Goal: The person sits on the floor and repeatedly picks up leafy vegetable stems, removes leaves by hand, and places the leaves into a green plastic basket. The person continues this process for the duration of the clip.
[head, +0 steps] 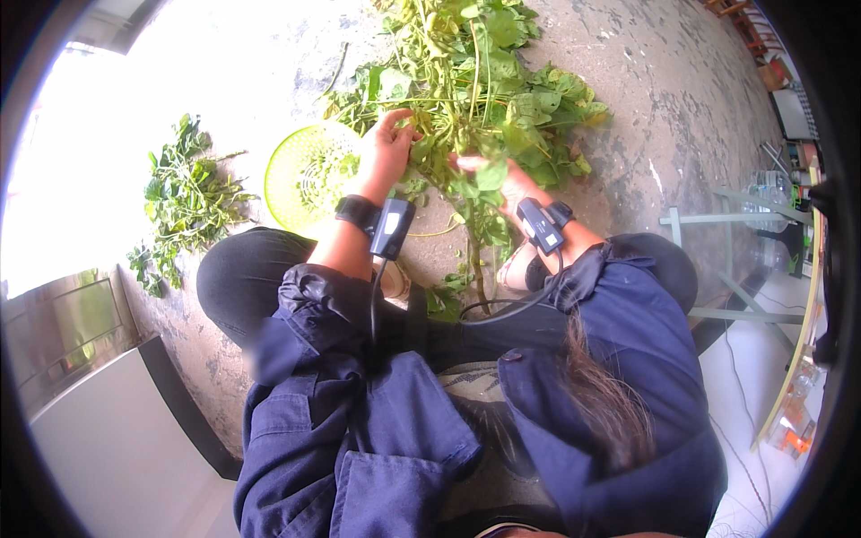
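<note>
A large leafy bean plant (464, 87) with green pods lies before me, its stem running down between my feet. My left hand (390, 144) is at the plant's left side, fingers bent among the pods by the stalks; whether they grip a pod is not plain. On the right, my right hand (501, 178) reaches under the leaves at the stem, its fingertips partly hidden by a leaf. Just left of my left hand stands a round yellow-green plastic colander (279, 178) with loose green pods (323, 178) inside.
A pile of leafy stalks (195, 202) lies on the worn concrete floor (646, 128) at the left. Pale metal table legs (726, 218) and plastic bottles (770, 191) stand at the right. A white panel (114, 437) is at the lower left. Dark cables run from both wrist devices.
</note>
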Demonstrator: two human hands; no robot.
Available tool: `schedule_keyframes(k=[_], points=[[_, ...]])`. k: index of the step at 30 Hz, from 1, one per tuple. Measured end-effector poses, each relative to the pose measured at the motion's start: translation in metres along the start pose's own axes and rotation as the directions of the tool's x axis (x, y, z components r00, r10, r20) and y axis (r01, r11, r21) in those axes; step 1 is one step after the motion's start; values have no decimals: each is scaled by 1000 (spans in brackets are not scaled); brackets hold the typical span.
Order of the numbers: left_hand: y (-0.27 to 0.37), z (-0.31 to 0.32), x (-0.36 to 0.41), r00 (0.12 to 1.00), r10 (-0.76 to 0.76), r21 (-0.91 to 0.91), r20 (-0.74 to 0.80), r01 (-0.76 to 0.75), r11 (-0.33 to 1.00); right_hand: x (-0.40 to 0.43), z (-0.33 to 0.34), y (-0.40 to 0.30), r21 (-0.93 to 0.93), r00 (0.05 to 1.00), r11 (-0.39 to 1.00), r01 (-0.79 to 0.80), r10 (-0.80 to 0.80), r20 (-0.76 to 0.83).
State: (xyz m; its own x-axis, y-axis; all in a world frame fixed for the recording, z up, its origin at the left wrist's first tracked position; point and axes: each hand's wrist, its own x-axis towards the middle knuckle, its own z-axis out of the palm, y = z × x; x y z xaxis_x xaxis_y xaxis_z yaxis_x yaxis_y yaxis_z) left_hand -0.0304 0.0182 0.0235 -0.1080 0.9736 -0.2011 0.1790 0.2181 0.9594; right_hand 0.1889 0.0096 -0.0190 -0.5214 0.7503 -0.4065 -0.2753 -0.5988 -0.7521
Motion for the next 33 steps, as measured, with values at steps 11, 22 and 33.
schedule_keyframes(k=[11, 22, 33], points=[[21, 3, -12, 849, 515, 550, 121, -489, 677, -22, 41, -29, 68, 979, 990, -123, 132, -153], [20, 3, -9, 990, 132, 309, 52, -141, 940, -16, 31, -29, 105, 982, 987, -123, 136, -131], [0, 8, -7, 976, -97, 171, 193, 64, 983, -2, 17, -24, -583, 840, 784, -216, -155, -520]])
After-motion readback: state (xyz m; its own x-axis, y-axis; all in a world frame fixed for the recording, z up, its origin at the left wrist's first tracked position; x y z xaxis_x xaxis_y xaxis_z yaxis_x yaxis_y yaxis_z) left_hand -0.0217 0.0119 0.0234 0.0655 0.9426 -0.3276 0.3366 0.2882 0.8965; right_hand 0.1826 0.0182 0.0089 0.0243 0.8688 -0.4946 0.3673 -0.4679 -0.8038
